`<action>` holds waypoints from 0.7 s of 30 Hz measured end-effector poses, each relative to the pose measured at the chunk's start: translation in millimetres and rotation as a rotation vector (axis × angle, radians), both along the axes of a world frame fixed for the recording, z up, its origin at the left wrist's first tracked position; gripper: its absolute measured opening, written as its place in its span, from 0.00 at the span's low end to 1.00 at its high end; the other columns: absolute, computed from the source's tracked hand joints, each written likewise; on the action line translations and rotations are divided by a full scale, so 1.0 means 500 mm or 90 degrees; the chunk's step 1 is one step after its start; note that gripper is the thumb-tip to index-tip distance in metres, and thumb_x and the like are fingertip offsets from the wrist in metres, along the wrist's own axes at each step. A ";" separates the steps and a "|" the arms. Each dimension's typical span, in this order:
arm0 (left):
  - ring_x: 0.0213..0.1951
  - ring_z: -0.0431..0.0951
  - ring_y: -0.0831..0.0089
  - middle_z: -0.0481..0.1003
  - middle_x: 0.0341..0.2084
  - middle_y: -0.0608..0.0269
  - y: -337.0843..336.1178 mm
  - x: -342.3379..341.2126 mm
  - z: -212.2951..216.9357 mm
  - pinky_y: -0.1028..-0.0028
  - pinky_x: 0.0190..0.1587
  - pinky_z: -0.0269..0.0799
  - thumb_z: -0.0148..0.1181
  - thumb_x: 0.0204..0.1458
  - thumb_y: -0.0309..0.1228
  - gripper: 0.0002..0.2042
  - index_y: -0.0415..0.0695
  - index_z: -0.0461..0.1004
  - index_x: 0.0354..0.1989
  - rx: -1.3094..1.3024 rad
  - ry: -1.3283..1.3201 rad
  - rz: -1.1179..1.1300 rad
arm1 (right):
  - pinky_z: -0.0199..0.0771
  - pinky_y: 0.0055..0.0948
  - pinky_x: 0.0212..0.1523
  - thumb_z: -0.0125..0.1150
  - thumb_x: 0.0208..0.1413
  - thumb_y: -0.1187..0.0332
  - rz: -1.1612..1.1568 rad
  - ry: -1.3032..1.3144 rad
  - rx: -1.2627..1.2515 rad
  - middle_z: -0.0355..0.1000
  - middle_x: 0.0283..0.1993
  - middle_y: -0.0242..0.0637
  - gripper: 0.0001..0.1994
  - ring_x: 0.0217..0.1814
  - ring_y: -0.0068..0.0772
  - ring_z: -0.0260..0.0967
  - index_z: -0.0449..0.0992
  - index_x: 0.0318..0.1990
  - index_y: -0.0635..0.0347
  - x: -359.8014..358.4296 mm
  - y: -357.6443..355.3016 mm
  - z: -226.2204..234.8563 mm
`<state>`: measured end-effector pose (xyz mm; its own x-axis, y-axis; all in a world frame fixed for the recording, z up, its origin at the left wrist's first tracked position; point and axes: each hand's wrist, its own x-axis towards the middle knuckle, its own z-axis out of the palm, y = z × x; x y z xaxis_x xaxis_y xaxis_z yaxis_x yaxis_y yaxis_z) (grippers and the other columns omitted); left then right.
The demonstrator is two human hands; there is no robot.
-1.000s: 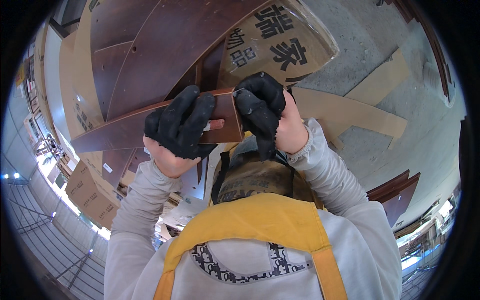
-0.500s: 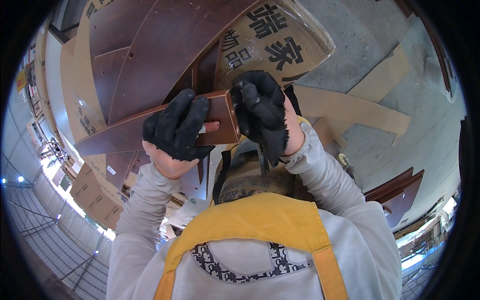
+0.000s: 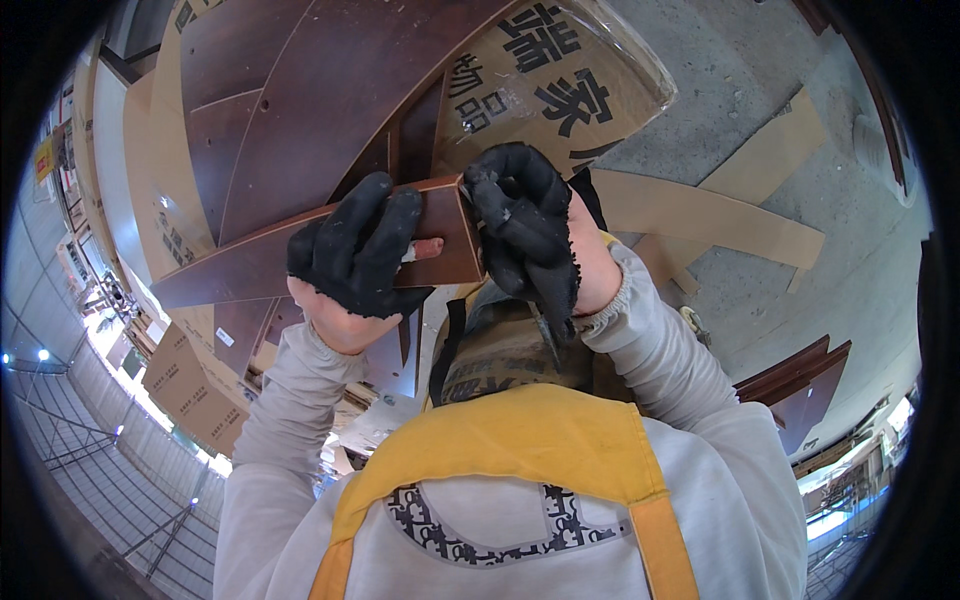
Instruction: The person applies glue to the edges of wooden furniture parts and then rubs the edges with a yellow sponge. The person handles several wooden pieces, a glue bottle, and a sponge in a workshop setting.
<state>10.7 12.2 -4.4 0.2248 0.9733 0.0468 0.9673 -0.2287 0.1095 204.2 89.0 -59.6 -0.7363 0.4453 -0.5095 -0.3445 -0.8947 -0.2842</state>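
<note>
Bare concrete floor [image 3: 740, 90] all round, dusty and grey, strewn with packing.

Closest in, a yellow vest [image 3: 520, 440] over pale grey sleeves, both forearms raised. Just past them, two hands in black work gloves. Left hand [image 3: 355, 255] clenched round a wooden strip [image 3: 230, 272], fingers wrapped over its top face near the right end, one bare fingertip poking through a torn glove finger. Right hand [image 3: 525, 235] curled tight over the very end of the same strip, fingertips hooked onto the end face; glove frayed at the cuff.

Step in hand, by the look of it: steadying the strip with the left and working at its end with the right. Whatever comes at that end probably calls for a firm left grip and fine fingertip work on the edge.

Strip itself: long, narrow, dark reddish-brown with a smooth finished face and a thin paler edge, held up in the air, running down-left from the hands, resting on nothing visible.

Beyond, a stack of matching brown panels [image 3: 330, 90] and a film-wrapped cardboard package [image 3: 560, 80]. Flat cardboard offcuts [image 3: 700, 215] on the floor to the right, more dark panels [image 3: 800, 380] toward the lower right. Far left, cardboard boxes [image 3: 190, 385] and a metal railing [image 3: 90, 440].
</note>
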 end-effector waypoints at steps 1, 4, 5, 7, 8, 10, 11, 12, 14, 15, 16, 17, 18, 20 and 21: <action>0.46 0.75 0.72 0.74 0.48 0.62 0.000 0.001 0.002 0.72 0.45 0.62 0.71 0.26 0.42 0.33 0.51 0.75 0.49 0.001 0.005 0.000 | 0.60 0.15 0.18 0.59 0.56 0.67 0.001 0.000 0.001 0.68 0.29 0.25 0.11 0.21 0.14 0.63 0.69 0.46 0.54 0.000 0.001 0.000; 0.47 0.74 0.72 0.74 0.48 0.63 0.000 0.000 0.007 0.72 0.46 0.61 0.71 0.27 0.42 0.32 0.51 0.75 0.49 -0.021 0.005 -0.002 | 0.62 0.15 0.20 0.60 0.56 0.67 0.000 0.004 -0.003 0.69 0.30 0.25 0.11 0.23 0.14 0.64 0.69 0.46 0.54 0.001 0.001 -0.001; 0.47 0.74 0.72 0.74 0.48 0.63 0.000 -0.001 0.008 0.72 0.46 0.61 0.70 0.27 0.42 0.32 0.51 0.76 0.49 -0.031 0.002 -0.003 | 0.63 0.15 0.21 0.60 0.56 0.67 -0.004 0.008 -0.008 0.69 0.31 0.25 0.11 0.24 0.14 0.64 0.69 0.46 0.54 0.002 0.000 -0.002; 0.47 0.74 0.72 0.74 0.48 0.63 0.003 0.001 0.011 0.72 0.46 0.61 0.70 0.27 0.41 0.31 0.51 0.76 0.48 -0.035 0.001 0.002 | 0.65 0.15 0.23 0.59 0.56 0.68 -0.016 0.011 -0.009 0.70 0.34 0.26 0.11 0.27 0.15 0.65 0.70 0.46 0.55 0.002 -0.002 -0.005; 0.48 0.74 0.72 0.74 0.48 0.63 0.004 0.002 0.011 0.72 0.45 0.61 0.70 0.27 0.41 0.31 0.51 0.76 0.48 -0.036 0.000 0.004 | 0.66 0.15 0.24 0.59 0.56 0.68 -0.024 0.011 -0.004 0.70 0.35 0.26 0.11 0.28 0.15 0.66 0.70 0.46 0.55 0.002 -0.004 -0.008; 0.48 0.74 0.72 0.74 0.48 0.62 0.005 0.004 0.011 0.72 0.46 0.61 0.70 0.27 0.40 0.31 0.50 0.76 0.48 -0.018 0.007 -0.007 | 0.68 0.16 0.28 0.59 0.57 0.69 -0.032 0.008 0.009 0.70 0.37 0.27 0.10 0.31 0.16 0.67 0.70 0.46 0.56 0.000 -0.006 -0.010; 0.48 0.74 0.72 0.74 0.48 0.62 0.006 0.004 0.011 0.72 0.46 0.61 0.70 0.27 0.40 0.31 0.50 0.76 0.48 -0.009 0.010 -0.012 | 0.69 0.16 0.29 0.58 0.57 0.69 -0.034 0.003 0.017 0.70 0.37 0.27 0.10 0.33 0.16 0.67 0.70 0.46 0.56 -0.002 -0.006 -0.010; 0.48 0.74 0.72 0.74 0.48 0.62 0.006 0.003 0.010 0.72 0.46 0.62 0.70 0.27 0.40 0.31 0.50 0.76 0.48 -0.012 0.007 -0.012 | 0.69 0.17 0.31 0.58 0.57 0.70 -0.037 -0.003 0.025 0.70 0.38 0.27 0.10 0.34 0.16 0.67 0.70 0.45 0.57 -0.004 -0.007 -0.009; 0.48 0.74 0.72 0.75 0.48 0.62 0.006 0.001 0.008 0.72 0.46 0.62 0.70 0.26 0.40 0.32 0.50 0.76 0.49 -0.017 0.002 -0.013 | 0.70 0.18 0.34 0.58 0.57 0.70 -0.055 -0.012 0.051 0.70 0.38 0.27 0.09 0.35 0.17 0.66 0.71 0.44 0.57 -0.009 -0.011 -0.009; 0.48 0.74 0.72 0.75 0.48 0.62 0.006 0.002 0.008 0.72 0.46 0.62 0.70 0.26 0.39 0.32 0.50 0.76 0.49 -0.010 0.004 -0.009 | 0.70 0.19 0.35 0.58 0.57 0.71 -0.064 -0.016 0.064 0.70 0.38 0.27 0.08 0.36 0.17 0.66 0.71 0.44 0.57 -0.010 -0.012 -0.009; 0.48 0.73 0.72 0.75 0.47 0.62 0.005 0.005 0.008 0.72 0.46 0.62 0.70 0.26 0.39 0.32 0.50 0.75 0.49 -0.004 0.006 -0.005 | 0.70 0.19 0.36 0.58 0.57 0.71 -0.062 -0.025 0.072 0.70 0.38 0.27 0.08 0.36 0.17 0.66 0.71 0.43 0.58 -0.010 -0.012 -0.008; 0.48 0.73 0.72 0.75 0.47 0.62 0.005 0.007 0.009 0.72 0.46 0.62 0.70 0.26 0.39 0.32 0.50 0.75 0.49 0.003 0.009 -0.001 | 0.70 0.19 0.37 0.59 0.57 0.71 -0.061 -0.034 0.080 0.70 0.38 0.27 0.08 0.37 0.17 0.66 0.71 0.43 0.58 -0.009 -0.012 -0.006; 0.48 0.73 0.72 0.74 0.48 0.62 0.005 0.006 0.007 0.72 0.46 0.62 0.70 0.26 0.39 0.32 0.50 0.75 0.49 0.002 0.000 -0.005 | 0.69 0.19 0.35 0.59 0.56 0.71 -0.062 -0.042 0.091 0.71 0.37 0.27 0.08 0.35 0.17 0.66 0.71 0.43 0.58 -0.010 -0.013 -0.005; 0.48 0.73 0.72 0.74 0.48 0.62 0.004 0.002 0.002 0.72 0.46 0.62 0.70 0.26 0.39 0.33 0.49 0.75 0.49 -0.001 -0.019 -0.012 | 0.65 0.16 0.27 0.59 0.56 0.71 -0.069 -0.061 0.116 0.71 0.34 0.26 0.08 0.29 0.14 0.64 0.71 0.43 0.57 -0.013 -0.016 -0.007; 0.48 0.73 0.72 0.74 0.48 0.62 0.006 0.003 0.003 0.72 0.46 0.61 0.70 0.25 0.38 0.33 0.49 0.75 0.49 -0.002 -0.016 -0.009 | 0.62 0.14 0.22 0.58 0.56 0.70 -0.074 -0.073 0.130 0.71 0.32 0.26 0.08 0.24 0.13 0.64 0.72 0.43 0.56 -0.014 -0.018 -0.008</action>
<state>12.2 15.1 -2.9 0.2366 0.9703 0.0500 0.9610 -0.2413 0.1352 197.1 80.2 -63.4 -0.6162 0.6260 -0.4779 -0.3972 -0.7710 -0.4977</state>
